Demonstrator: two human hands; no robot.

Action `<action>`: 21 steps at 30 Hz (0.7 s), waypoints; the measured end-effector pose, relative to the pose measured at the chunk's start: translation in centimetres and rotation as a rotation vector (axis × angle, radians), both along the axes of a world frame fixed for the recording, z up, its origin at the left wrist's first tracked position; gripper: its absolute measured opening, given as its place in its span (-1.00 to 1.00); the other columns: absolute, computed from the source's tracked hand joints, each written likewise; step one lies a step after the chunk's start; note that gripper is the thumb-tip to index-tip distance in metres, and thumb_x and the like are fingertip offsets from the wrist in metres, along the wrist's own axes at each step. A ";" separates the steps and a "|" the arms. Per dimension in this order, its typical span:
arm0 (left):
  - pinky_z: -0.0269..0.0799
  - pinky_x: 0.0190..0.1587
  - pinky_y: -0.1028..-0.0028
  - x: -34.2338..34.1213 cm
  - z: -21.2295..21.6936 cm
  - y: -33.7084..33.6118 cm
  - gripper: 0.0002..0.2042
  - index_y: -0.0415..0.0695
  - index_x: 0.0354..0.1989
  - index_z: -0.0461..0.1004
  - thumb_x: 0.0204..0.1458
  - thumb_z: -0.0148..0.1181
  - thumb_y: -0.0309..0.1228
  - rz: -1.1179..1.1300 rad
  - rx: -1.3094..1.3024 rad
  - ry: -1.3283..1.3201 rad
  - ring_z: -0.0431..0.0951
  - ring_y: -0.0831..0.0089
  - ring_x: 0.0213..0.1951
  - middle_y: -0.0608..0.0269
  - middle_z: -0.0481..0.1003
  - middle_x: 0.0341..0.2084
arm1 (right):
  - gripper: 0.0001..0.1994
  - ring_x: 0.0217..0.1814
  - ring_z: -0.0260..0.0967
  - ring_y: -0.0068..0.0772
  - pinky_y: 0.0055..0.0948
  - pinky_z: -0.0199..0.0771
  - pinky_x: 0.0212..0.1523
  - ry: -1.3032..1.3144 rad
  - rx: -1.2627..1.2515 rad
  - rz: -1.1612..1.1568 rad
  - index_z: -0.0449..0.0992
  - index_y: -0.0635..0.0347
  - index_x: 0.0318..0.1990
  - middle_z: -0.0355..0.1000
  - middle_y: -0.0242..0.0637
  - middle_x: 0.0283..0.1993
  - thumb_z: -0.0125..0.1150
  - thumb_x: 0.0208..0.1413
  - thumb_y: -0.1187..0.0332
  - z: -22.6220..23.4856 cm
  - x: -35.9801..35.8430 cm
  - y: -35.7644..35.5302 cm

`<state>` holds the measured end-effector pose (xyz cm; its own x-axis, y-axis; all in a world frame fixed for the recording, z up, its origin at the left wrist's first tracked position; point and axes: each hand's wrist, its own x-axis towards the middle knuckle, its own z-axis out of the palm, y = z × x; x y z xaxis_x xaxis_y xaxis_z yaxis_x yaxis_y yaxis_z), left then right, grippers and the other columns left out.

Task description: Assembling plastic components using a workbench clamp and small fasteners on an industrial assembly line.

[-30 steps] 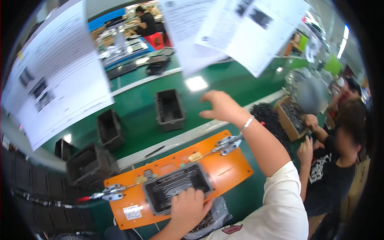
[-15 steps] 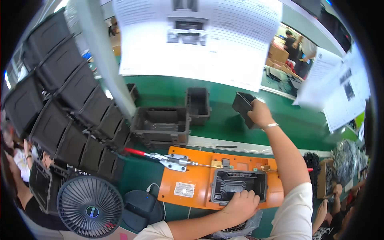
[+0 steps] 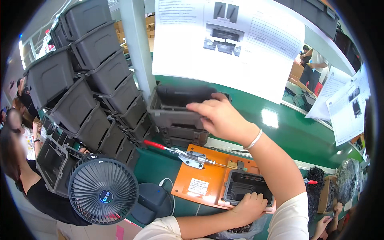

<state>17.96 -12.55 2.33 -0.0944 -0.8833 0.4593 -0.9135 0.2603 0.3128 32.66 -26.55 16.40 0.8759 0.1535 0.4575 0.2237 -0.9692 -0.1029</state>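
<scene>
In the head view, the orange plate [image 3: 214,184] lies on the green table [image 3: 236,86], and the dark box [image 3: 244,186] sits in the frame on this plate with its open side up. The left hand [image 3: 250,208] is at the near edge of the orange plate; its fingers are bent over the near rim of the dark box and seem to touch it, but I cannot tell if they pinch the wall. The right hand [image 3: 222,116] is beyond the plate, with the fingers loosely spread and the thumb apart from them; I see nothing held in it. It is over the right part of a grey open box [image 3: 176,119], which stands beyond the orange plate and to its left, on top of another grey box [image 3: 184,136]; whether the hand touches the rim I cannot tell. Inside the grey open box there is a dark, blurred shape. The right forearm [image 3: 276,168] passes over the right part of the orange plate and hides it. On the left part of the plate is a steel clamp [image 3: 196,161] with a red handle [image 3: 155,145]. To the left of the plate are a fan [image 3: 103,192], a black round base [image 3: 152,204] and tall stacks of grey boxes [image 3: 84,116]. Far beyond the plate hangs a large paper sheet [image 3: 184,56]. Just before its near edge, partly under the left hand, is a clear bag [image 3: 256,228] with small dark parts.
</scene>
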 end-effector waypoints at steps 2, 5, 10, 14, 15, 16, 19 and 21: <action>0.18 -0.45 0.44 -0.1 -0.1 0.0 -0.73 -0.07 -0.48 0.38 -0.13 0.23 -0.14 -0.010 -0.035 0.031 0.36 0.41 -0.45 0.31 0.31 -0.55 | -0.56 -0.21 0.44 -0.18 0.02 0.20 0.20 -0.019 -0.012 0.011 0.41 0.11 0.07 0.44 -0.24 -0.34 0.12 -0.05 0.56 -0.5 0.7 0.6; 0.18 -0.44 0.45 -0.1 -0.2 0.1 -0.73 -0.07 -0.49 0.38 -0.12 0.22 -0.14 0.008 -0.058 0.024 0.35 0.42 -0.46 0.31 0.31 -0.55 | -0.54 -0.12 0.41 -0.17 0.00 0.17 0.22 0.026 -0.024 -0.054 0.40 0.10 0.10 0.45 -0.23 -0.23 0.17 -0.04 0.51 -0.7 0.5 1.2; 0.16 -0.38 0.42 -0.3 -0.2 0.3 -0.74 -0.06 -0.43 0.37 -0.20 0.24 -0.19 0.017 0.006 -0.015 0.34 0.39 -0.40 0.30 0.31 -0.50 | -0.54 -0.01 0.40 -0.16 -0.06 0.28 0.11 -0.336 0.075 -0.096 0.39 0.18 0.08 0.45 -0.18 -0.09 0.25 -0.03 0.37 -1.3 -1.7 -1.3; 0.16 -0.38 0.43 -0.2 -0.2 0.2 -0.75 -0.06 -0.42 0.37 -0.18 0.21 -0.20 -0.008 -0.027 0.012 0.34 0.40 -0.40 0.31 0.31 -0.50 | -0.71 -0.16 0.47 -0.01 -0.22 0.48 -0.10 -0.365 0.449 -0.547 0.49 0.28 -0.11 0.51 -0.03 -0.17 0.23 -0.02 0.40 -3.7 -2.2 -7.4; 0.16 -0.38 0.43 -0.2 -0.2 0.2 -0.75 -0.06 -0.42 0.37 -0.18 0.21 -0.20 -0.007 -0.017 0.005 0.34 0.40 -0.40 0.31 0.31 -0.50 | -0.69 -0.11 0.47 0.03 -0.20 0.47 -0.05 -0.195 0.330 -0.697 0.50 0.28 -0.11 0.51 -0.01 -0.14 0.24 -0.05 0.40 -4.6 -2.2 -8.8; 0.21 -0.39 0.42 -0.2 -0.2 0.2 -0.76 -0.06 -0.44 0.38 -0.14 0.20 -0.19 -0.013 -0.005 0.013 0.36 0.38 -0.40 0.30 0.31 -0.51 | -0.60 0.01 0.43 0.05 -0.20 0.44 0.05 0.021 0.257 -0.684 0.47 0.28 -0.03 0.47 0.01 -0.02 0.26 -0.09 0.37 -5.8 -2.2 -9.6; 0.26 -0.40 0.42 -0.2 -0.1 0.2 -0.77 -0.07 -0.46 0.38 -0.09 0.18 -0.18 -0.008 0.017 0.001 0.38 0.36 -0.40 0.28 0.32 -0.51 | -0.38 0.14 0.35 0.01 -0.23 0.38 0.12 0.306 0.115 -0.391 0.33 0.26 0.16 0.38 0.00 0.12 0.33 -0.10 0.27 -9.1 -1.3 -10.2; 0.26 -0.41 0.42 -0.1 -0.1 0.2 -0.77 -0.07 -0.45 0.38 -0.06 0.16 -0.17 -0.023 0.019 -0.002 0.38 0.36 -0.41 0.28 0.32 -0.50 | -0.36 0.12 0.37 -0.02 -0.12 0.32 0.16 0.616 0.214 -0.494 0.33 0.26 0.14 0.41 -0.02 0.09 0.36 -0.08 0.14 -10.2 -0.7 -9.8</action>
